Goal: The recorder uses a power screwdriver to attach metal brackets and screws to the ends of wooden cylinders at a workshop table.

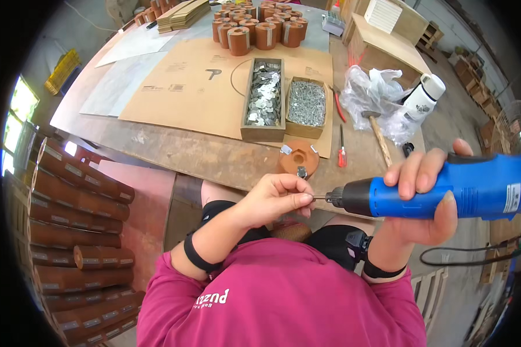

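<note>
A blue electric screwdriver (428,194) with a black front end lies level in my right hand (425,196), its fingers wrapped round the body. Its thin bit (320,197) points left and meets the fingertips of my left hand (283,196). Thumb and forefinger there are pinched together at the bit's tip; whether a small screw sits between them is too small to tell. Just beyond my left hand, at the table's front edge, stands a brown round piece (298,157) with a hole in its top and small metal plates on its sides.
On cardboard (173,87) stand a box of metal plates (263,124) and a box of screws (307,104). To their right lie a red-handled screwdriver (342,156), a hammer (380,139), a plastic bag (370,87) and a white bottle (425,95). Brown cylinders (239,41) crowd the back; long brown rolls (78,234) are stacked left.
</note>
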Demonstrator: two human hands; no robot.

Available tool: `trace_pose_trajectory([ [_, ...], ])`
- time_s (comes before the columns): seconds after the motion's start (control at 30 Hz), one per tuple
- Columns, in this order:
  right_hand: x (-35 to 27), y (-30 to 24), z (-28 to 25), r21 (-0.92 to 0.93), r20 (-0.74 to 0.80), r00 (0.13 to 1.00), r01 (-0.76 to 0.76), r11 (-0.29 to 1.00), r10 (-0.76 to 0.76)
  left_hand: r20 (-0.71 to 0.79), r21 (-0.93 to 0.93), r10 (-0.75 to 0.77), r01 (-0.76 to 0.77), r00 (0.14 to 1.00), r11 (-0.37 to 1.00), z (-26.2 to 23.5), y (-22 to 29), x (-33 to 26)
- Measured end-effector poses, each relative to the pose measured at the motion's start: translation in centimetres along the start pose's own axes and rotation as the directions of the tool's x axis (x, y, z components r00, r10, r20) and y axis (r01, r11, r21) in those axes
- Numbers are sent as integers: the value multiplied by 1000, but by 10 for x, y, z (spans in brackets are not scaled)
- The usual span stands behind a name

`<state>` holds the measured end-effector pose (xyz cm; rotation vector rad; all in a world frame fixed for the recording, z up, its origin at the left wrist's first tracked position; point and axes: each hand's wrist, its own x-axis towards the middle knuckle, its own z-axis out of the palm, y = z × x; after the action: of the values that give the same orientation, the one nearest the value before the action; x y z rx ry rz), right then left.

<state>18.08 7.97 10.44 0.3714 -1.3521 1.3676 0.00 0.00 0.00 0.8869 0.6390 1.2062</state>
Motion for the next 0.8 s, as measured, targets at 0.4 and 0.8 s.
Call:
trace_pose_trajectory([
  [0.4, 26, 72, 1, -400, -234, 954, -272, 875, 190, 207, 958, 496, -278, 843, 73, -30, 8, 34],
  [0.8, 19, 91, 5, -412, -260, 952, -263, 873, 164, 84, 981, 554, -165, 828, 98, -35, -15, 31],
])
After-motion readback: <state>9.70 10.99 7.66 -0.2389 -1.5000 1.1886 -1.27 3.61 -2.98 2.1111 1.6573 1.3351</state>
